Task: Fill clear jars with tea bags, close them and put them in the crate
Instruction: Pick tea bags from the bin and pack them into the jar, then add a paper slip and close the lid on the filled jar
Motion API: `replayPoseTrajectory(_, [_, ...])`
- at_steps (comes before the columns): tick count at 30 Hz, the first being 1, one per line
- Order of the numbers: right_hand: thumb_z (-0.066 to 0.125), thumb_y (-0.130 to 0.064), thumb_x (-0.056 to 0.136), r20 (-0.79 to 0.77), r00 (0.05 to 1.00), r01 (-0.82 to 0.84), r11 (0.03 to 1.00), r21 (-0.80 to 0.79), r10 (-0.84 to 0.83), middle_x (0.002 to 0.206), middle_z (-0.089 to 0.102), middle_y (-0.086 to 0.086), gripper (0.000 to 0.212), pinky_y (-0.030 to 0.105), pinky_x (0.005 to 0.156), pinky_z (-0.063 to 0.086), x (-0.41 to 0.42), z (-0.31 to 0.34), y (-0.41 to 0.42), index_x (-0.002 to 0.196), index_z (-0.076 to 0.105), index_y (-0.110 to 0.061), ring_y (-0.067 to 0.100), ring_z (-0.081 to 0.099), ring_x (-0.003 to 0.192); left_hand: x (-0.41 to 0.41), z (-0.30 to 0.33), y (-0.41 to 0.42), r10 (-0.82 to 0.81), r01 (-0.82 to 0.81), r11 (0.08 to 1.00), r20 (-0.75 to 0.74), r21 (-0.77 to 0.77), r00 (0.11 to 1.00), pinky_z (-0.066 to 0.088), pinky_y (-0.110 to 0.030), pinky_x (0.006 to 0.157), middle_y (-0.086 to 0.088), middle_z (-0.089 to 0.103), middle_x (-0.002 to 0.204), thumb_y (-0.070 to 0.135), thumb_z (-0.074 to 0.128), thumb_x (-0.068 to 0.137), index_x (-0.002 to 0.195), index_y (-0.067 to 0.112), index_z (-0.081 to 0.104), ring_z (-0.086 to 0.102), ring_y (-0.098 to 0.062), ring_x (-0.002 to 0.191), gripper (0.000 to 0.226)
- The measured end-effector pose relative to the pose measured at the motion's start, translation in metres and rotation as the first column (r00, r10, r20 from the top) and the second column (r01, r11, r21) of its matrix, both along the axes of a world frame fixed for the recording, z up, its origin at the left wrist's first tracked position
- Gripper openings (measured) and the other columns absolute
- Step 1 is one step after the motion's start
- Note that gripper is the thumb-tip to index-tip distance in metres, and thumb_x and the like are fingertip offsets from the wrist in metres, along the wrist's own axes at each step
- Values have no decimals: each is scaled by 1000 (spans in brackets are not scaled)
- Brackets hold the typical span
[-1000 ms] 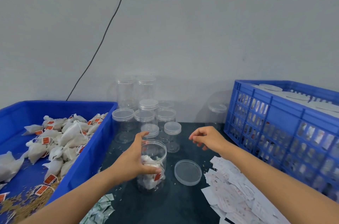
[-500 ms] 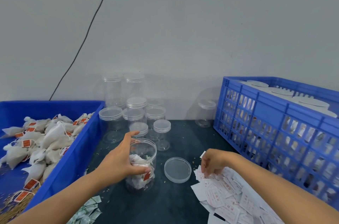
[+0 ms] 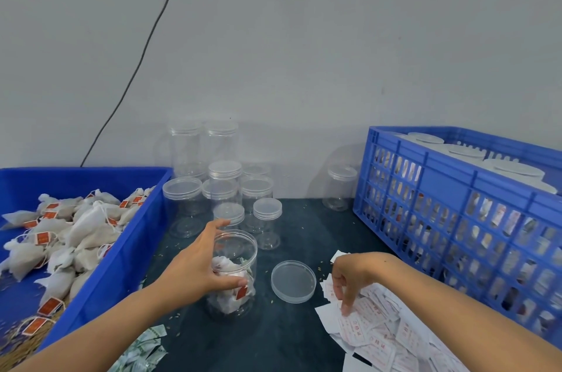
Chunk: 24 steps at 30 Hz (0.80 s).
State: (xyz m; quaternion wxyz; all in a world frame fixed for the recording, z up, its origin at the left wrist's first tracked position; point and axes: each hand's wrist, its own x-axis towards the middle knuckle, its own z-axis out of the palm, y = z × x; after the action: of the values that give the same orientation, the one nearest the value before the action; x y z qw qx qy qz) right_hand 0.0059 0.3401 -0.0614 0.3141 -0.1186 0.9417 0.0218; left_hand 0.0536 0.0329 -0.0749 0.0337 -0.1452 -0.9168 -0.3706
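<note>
An open clear jar (image 3: 240,253) stands on the dark table, partly filled with white tea bags (image 3: 231,274) with red tags. My left hand (image 3: 197,268) grips its side, thumb in front and fingers behind. The jar's clear lid (image 3: 293,281) lies flat just to its right. My right hand (image 3: 349,280) reaches down with curled fingers onto a pile of white paper slips with red print (image 3: 383,332), fingertips touching the slips. The blue crate (image 3: 456,189) at the right holds closed jars with white lids (image 3: 517,170).
A blue bin (image 3: 127,247) at the left holds many loose tea bags (image 3: 70,237). Several empty lidded jars (image 3: 225,180) stand stacked at the back near the wall, one alone (image 3: 340,186) beside the crate. Green-printed packets (image 3: 143,350) lie at the front.
My right hand came down from above the table's middle to the paper slips at the right and now fingers them. My left hand stays on the jar.
</note>
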Motion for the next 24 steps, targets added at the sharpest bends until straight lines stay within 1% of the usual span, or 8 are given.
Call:
replayPoseTrajectory(5, [78, -41, 77, -19, 995, -100, 990, 97, 102, 125, 56, 1, 55, 29, 82, 43, 3, -3, -5, 122, 62, -13, 22, 54, 114, 1, 0, 0, 7, -7, 1000, -15, -11, 1000, 42, -30, 107, 20, 42, 139, 61, 82, 57, 131, 51, 18, 49, -6, 124, 99])
replayPoseTrajectory(7, [76, -38, 79, -20, 991, -130, 986, 105, 133, 118, 57, 7, 51, 30, 80, 43, 3, -7, -5, 117, 63, -6, 23, 55, 105, 1, 1, 0, 10, -11, 1000, -18, -14, 1000, 42, -30, 106, 20, 42, 138, 63, 82, 56, 131, 51, 18, 49, -5, 123, 99])
replayPoseTrajectory(10, [73, -34, 84, -25, 998, -56, 998, 4, 56, 96, 62, 5, 35, 25, 74, 44, 0, -5, 1, 106, 66, -7, 16, 54, 84, 2, 1, 1, 12, -13, 1000, -22, -13, 1000, 41, -29, 106, 19, 42, 139, 61, 82, 58, 131, 50, 18, 48, -4, 121, 99])
replayPoseTrajectory(12, [68, -30, 88, -26, 999, 28, 995, -100, -30, 95, 66, 0, 24, 26, 80, 48, -4, -1, 7, 104, 70, -12, 12, 58, 83, 2, 1, 1, 16, -16, 1000, -17, -15, 1000, 40, -30, 107, 17, 42, 141, 59, 83, 59, 132, 49, 17, 49, -7, 124, 99])
replayPoseTrajectory(15, [66, -26, 90, -64, 994, 69, 973, -221, -85, 100, 68, -4, 12, 26, 79, 48, -12, 3, 14, 95, 73, -18, 10, 60, 85, 1, 0, 0, 20, -20, 1000, -8, -10, 1000, 41, -33, 109, 12, 42, 146, 57, 84, 60, 136, 46, 18, 48, -11, 129, 101])
replayPoseTrajectory(17, [68, -26, 88, -107, 989, 64, 957, -283, -98, 106, 70, 0, 9, 31, 85, 49, -17, 3, 15, 88, 73, -18, 12, 61, 91, 1, 1, 0, 18, -18, 1000, -4, -7, 1000, 42, -34, 109, 11, 41, 147, 56, 84, 61, 137, 46, 18, 49, -12, 130, 102])
replayPoseTrajectory(20, [73, -25, 84, -129, 987, 50, 951, -305, -93, 104, 70, 0, 9, 28, 80, 50, -21, 2, 14, 77, 68, -22, 10, 59, 86, 1, 0, 1, 12, -12, 1000, -8, -5, 1000, 42, -33, 108, 11, 41, 147, 55, 84, 61, 136, 48, 17, 49, -12, 129, 101])
replayPoseTrajectory(24, [77, -24, 81, -126, 985, 63, 935, -350, -114, 83, 69, -7, 18, 20, 68, 52, -25, 7, 12, 70, 63, -23, 6, 62, 76, 0, 0, 0, 6, -6, 1000, -8, -2, 1000, 42, -31, 108, 13, 42, 146, 57, 84, 60, 137, 46, 18, 49, -9, 128, 102])
